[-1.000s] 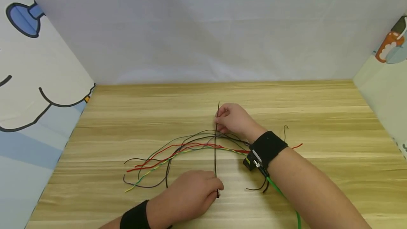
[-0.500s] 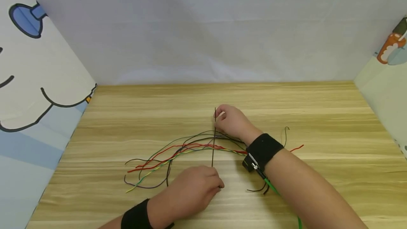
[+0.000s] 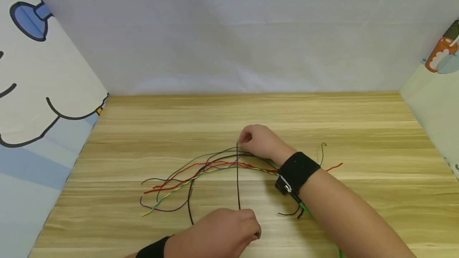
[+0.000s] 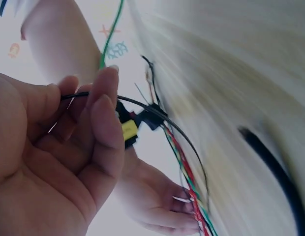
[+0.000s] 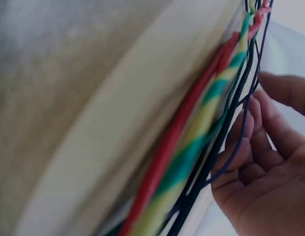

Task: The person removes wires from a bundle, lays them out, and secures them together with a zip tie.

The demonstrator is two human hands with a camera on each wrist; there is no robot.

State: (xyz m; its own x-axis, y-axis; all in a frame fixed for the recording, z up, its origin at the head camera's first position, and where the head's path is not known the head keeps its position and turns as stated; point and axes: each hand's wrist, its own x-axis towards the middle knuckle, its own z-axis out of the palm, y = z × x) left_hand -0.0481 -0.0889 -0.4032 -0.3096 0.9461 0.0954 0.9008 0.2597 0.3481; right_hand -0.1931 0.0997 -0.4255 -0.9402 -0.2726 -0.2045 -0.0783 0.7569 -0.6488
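A thin black cable tie (image 3: 238, 182) runs almost straight between my hands, crossing over a bundle of loose wires. My left hand (image 3: 226, 232) pinches its near end between thumb and fingers; in the left wrist view the cable tie (image 4: 192, 142) bows away from those fingers. At the far end, my right hand (image 3: 261, 141) pinches the tie just beyond the bundle. The bundle holds a red wire (image 3: 200, 165), a yellow-green twisted wire (image 5: 194, 147), black wires and a purple wire (image 3: 168, 211). Its right part passes beneath my right wrist and is hidden there.
A black strap (image 3: 299, 171) with a small camera sits on my right wrist, and a green cable (image 3: 307, 211) trails from it. Wire ends fan out at left; a red end (image 3: 335, 167) shows at right. A pale cloth wall (image 3: 251, 51) stands behind the wooden table (image 3: 143, 122).
My left hand has moved toward me and slightly right, drawing the cable tie nearer. My right hand has come down a little, and the tie's far end no longer sticks out beyond its fingers.
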